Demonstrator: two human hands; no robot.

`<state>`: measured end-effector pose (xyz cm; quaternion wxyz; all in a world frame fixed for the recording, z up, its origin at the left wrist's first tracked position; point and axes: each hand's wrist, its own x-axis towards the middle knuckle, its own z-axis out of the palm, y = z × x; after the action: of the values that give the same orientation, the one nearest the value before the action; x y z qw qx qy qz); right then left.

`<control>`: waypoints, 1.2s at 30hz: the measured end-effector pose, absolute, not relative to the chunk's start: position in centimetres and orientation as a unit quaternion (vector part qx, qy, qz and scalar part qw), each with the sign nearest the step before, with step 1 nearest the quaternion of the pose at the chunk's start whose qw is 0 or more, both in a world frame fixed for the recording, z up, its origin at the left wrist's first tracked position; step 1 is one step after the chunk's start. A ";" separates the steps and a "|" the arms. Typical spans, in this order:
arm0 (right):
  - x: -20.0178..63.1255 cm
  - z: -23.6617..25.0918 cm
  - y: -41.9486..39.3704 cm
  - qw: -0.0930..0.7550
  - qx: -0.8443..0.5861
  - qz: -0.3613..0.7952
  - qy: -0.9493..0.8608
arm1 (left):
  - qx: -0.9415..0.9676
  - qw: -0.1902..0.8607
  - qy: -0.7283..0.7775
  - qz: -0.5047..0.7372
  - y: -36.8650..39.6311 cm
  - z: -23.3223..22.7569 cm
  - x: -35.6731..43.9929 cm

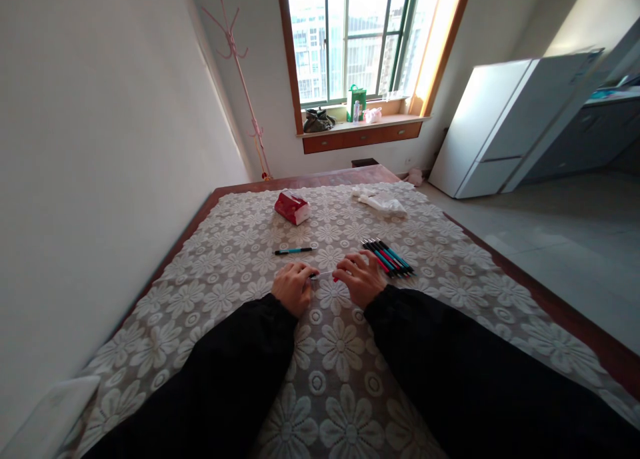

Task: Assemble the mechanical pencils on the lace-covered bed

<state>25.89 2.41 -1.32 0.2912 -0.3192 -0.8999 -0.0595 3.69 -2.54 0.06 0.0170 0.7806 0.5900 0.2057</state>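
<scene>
My left hand (293, 289) rests low over the tablecloth (341, 344), its fingers closed on a small black pen part (314, 276). Across from it, my right hand (361, 279) is closed on a red pen part (335, 278). A thin pale rod (325, 273), like a pen refill, spans the gap between the two hands. Most of both held parts is hidden by my fingers. Beyond my left hand lies a single blue and black pen (294, 250). Just right of my right hand, several blue, red and black pens (387, 256) lie side by side.
Farther back on the table are a red tissue pack (291, 208) and a crumpled white plastic bag (383, 202). A white box-like object (55, 412) is at the near left corner, by the wall. Past the table stand a coat rack (243, 86) and a white fridge (493, 122).
</scene>
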 end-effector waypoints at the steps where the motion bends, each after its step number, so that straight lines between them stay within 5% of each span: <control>1: 25.9 -1.3 2.5 0.290 -0.302 -0.070 -0.905 | 0.781 0.018 0.590 0.204 -2.5 0.1 3.7; 12: 26.3 -0.8 2.7 0.261 -0.420 -0.001 -0.869 | 0.777 0.024 0.596 0.202 -2.5 0.0 3.7; 36: 26.0 -1.0 2.6 0.240 -0.376 -0.011 -0.895 | 0.861 0.017 0.458 0.221 -2.7 0.2 3.9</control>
<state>26.05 2.63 -1.04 0.2402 -0.3761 -0.8948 -0.0114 3.90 -2.67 0.18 0.0166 0.8608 0.4582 0.2209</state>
